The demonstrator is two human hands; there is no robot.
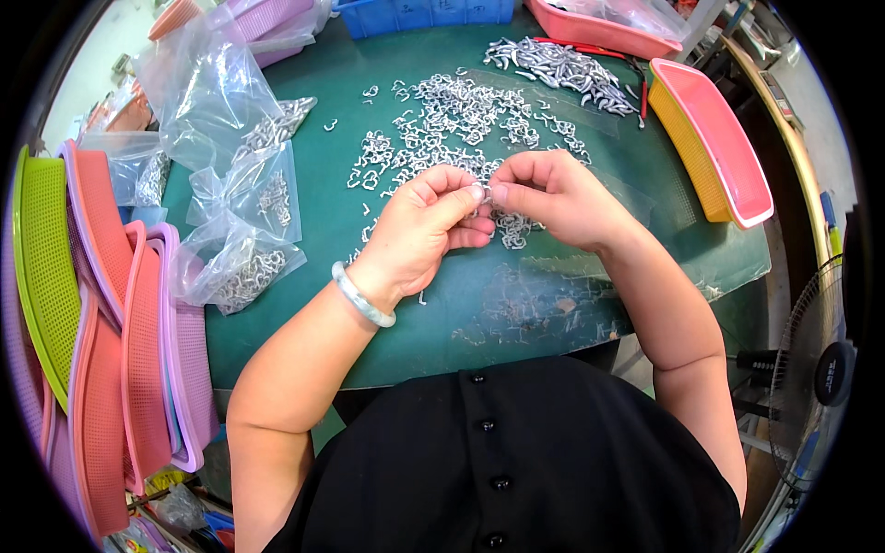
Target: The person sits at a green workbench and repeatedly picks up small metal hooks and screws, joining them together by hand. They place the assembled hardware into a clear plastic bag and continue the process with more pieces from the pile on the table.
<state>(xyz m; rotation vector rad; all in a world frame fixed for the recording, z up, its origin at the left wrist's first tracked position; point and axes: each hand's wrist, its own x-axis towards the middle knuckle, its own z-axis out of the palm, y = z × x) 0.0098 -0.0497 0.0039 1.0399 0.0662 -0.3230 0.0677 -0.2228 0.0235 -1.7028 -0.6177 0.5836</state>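
Note:
My left hand (415, 226), with a pale bangle (361, 297) on its wrist, meets my right hand (562, 198) over the middle of the green table mat. Both are closed, thumb against fingers, on a small silvery metal link (486, 192) that the fingertips mostly cover. Just beyond and partly beneath them spreads a loose heap of small bent metal links (452, 101). Further back on the right lies a pile of larger, grey curved metal pieces (567, 72). Red-handled pliers (643, 97) rest beside that pile.
Clear plastic bags of metal parts (249, 276) lie at the left of the mat (415, 341). Stacked plastic baskets (101, 369) stand along the left edge. A pink-and-yellow basket (710, 138) sits at right, a blue crate (424, 13) at the back, a fan (811, 369) at lower right.

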